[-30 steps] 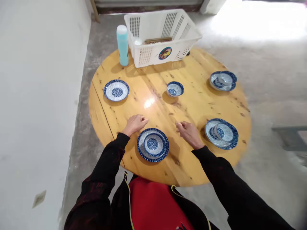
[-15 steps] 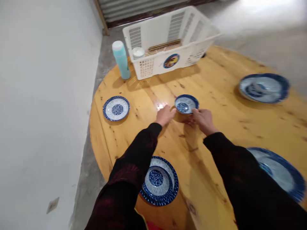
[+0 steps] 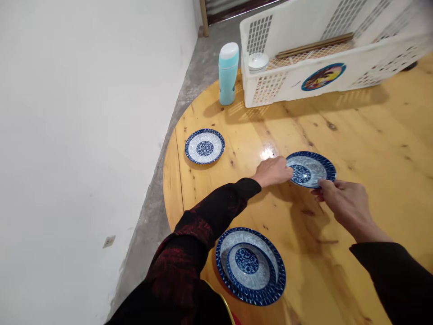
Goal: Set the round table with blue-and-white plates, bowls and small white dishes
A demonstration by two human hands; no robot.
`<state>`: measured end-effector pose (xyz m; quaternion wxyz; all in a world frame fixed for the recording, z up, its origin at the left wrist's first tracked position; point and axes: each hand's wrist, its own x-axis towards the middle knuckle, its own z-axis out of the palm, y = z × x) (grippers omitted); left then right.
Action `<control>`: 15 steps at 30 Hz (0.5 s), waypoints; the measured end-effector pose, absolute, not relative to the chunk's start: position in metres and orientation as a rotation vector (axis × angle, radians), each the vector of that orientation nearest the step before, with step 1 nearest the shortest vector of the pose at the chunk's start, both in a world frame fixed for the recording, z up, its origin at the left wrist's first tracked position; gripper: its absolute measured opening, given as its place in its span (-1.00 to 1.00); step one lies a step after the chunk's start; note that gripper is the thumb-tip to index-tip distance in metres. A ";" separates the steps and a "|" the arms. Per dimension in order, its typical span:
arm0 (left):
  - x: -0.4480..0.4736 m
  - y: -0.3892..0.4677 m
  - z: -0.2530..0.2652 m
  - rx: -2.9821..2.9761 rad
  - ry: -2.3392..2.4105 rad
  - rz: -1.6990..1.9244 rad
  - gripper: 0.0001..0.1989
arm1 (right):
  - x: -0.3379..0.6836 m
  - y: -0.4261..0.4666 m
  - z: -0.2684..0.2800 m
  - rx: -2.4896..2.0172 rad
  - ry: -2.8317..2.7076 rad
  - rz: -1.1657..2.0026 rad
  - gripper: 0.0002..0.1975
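Note:
A blue-and-white plate (image 3: 309,169) with a dark blue rim is held slightly tilted above the wooden table. My right hand (image 3: 345,203) grips its near right edge, thumb on top and fingers beneath. At the left edge, my left hand (image 3: 273,171) has its fingers closed on the rim. A smaller plate (image 3: 204,146) of the same pattern lies on the table to the left. Nearer to me, under my left forearm's right side, a large plate (image 3: 279,289) carries a smaller patterned dish (image 3: 252,264).
A white plastic basket (image 3: 274,88) stands at the back, with wooden chopsticks (image 3: 314,45) and white bowls (image 3: 259,62) inside. Left of it stands a light blue bottle (image 3: 228,74). The round wooden table (image 3: 372,149) has its curved edge near a white wall (image 3: 84,113).
My view has turned left, so the basket, bottle and plates appear further right. The plate in my hands has come nearer and shows more of its face. Two dishes on the right have left view.

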<state>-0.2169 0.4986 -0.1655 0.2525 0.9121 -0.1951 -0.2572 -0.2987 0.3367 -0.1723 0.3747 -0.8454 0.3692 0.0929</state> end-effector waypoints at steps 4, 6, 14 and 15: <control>-0.213 0.553 -0.154 2.507 -0.498 -0.621 -0.70 | -0.299 0.382 -0.157 -2.113 0.835 0.246 -0.69; -0.207 0.582 -0.147 2.502 -0.497 -0.568 -0.71 | -0.294 0.408 -0.152 -2.104 0.795 0.234 -0.70; -0.156 0.705 -0.127 2.496 -0.517 -0.400 -0.77 | -0.243 0.520 -0.148 -2.021 0.618 0.128 -0.71; -0.148 0.719 -0.128 2.492 -0.511 -0.384 -0.77 | -0.235 0.534 -0.149 -2.025 0.609 0.129 -0.70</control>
